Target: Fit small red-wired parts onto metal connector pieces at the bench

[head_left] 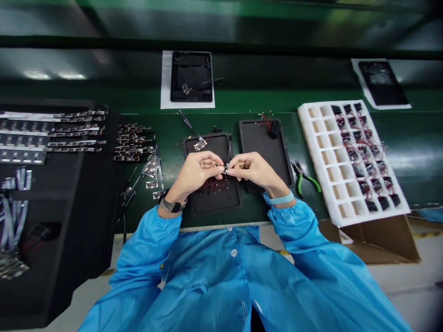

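Note:
Over the middle black tray (216, 206), my left hand (198, 169) and my right hand (255, 171) meet fingertip to fingertip. Both pinch a small electronic part (225, 168), dark with bright metallic spots; the fingers cover most of it, so its exact kind does not show. Below them in the tray lies a heap of tiny parts with dark red wires (214, 186). A small circuit board with a flat ribbon cable (200, 145) rests across the tray's far left corner, just beyond my left hand.
At right are a second black tray (266, 154) holding a wired black part (275, 129), green-handled pliers (304, 179) and a white foam tray (330, 157) of wired black modules. Circuit boards (133, 143) pile up at left beside a black bin (83, 207). Two dark panels (192, 76) (384, 83) lie behind.

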The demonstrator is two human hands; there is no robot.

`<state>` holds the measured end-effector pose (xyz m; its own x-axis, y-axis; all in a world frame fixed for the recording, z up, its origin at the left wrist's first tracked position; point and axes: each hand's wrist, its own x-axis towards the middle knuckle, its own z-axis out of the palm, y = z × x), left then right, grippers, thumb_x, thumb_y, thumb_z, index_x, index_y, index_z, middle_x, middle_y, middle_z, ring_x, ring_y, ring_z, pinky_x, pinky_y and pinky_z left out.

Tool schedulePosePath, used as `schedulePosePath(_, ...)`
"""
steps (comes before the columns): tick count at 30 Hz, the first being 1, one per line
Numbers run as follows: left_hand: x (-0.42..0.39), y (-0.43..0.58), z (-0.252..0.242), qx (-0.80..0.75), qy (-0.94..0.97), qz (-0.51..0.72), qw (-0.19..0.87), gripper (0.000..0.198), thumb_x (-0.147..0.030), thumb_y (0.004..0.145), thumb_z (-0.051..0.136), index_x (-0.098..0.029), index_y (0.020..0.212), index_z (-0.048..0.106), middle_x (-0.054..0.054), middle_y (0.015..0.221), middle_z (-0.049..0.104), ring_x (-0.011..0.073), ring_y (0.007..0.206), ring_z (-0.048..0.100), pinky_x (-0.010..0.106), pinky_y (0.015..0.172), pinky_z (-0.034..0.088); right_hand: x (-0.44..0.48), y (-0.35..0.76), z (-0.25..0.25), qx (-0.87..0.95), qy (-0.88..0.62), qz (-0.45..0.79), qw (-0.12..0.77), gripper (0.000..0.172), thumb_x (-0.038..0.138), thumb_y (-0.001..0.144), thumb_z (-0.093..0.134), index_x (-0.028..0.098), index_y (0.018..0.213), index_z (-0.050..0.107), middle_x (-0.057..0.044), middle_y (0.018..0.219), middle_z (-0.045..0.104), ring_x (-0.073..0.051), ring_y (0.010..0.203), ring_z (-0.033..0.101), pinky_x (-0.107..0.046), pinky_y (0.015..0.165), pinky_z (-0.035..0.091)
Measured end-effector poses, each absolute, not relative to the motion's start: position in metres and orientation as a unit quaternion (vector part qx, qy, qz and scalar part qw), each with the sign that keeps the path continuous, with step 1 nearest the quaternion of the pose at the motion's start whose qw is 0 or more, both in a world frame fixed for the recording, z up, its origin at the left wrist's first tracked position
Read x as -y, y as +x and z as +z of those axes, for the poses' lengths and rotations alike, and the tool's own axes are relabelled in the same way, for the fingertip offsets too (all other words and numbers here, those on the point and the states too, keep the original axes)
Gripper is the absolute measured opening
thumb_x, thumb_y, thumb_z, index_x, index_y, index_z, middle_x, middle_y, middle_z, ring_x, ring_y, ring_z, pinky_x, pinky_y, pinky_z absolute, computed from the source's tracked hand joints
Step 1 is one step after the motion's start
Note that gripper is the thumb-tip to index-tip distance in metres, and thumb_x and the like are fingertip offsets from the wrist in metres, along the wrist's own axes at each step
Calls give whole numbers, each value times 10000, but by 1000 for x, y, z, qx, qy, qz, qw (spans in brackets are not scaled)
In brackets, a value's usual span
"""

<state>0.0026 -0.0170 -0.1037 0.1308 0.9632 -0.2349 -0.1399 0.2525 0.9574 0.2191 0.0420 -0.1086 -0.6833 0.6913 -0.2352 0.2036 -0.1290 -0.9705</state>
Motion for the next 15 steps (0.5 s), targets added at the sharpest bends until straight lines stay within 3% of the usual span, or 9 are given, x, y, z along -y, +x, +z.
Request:
schedulePosePath(4,23,-9,-90,-494,448,512,541,216,-257,757,877,-144,888,748,48,739,757,173,664,741,287,682,612,-44,224,-103,662,-370,592,270,263,410,847,817,186,893,686,-49,888,736,-185,815,661,-317,770,501)
schedulePosePath(7,25,-25,-86,-487,443,592,465,217,-236,752,887,-159,903,750,38,780,746,155,653,719,278,664,606,-44,223,-105,686,-385,523,330,278,334,913,713,204,731,548,-39,837,688,-182,799,619,-332,785,472)
schedulePosePath(12,21,-45,-90,-463,398,664,432,375,-244,719,916,-181,1027,711,20,816,712,131,642,678,244,610,575,-37,210,-114,786,-343,447,256,190,231,886,649,204,734,538,-19,803,680,-193,802,608,-371,880,397)
schedulePosePath(15,19,-48,-92,-462,372,673,441,366,-228,700,918,-182,989,698,8,805,693,115,650,657,224,620,558,-34,204,-117,831,-331,386,226,147,228,902,636,201,773,571,-17,831,698,-204,855,615,-379,915,346)
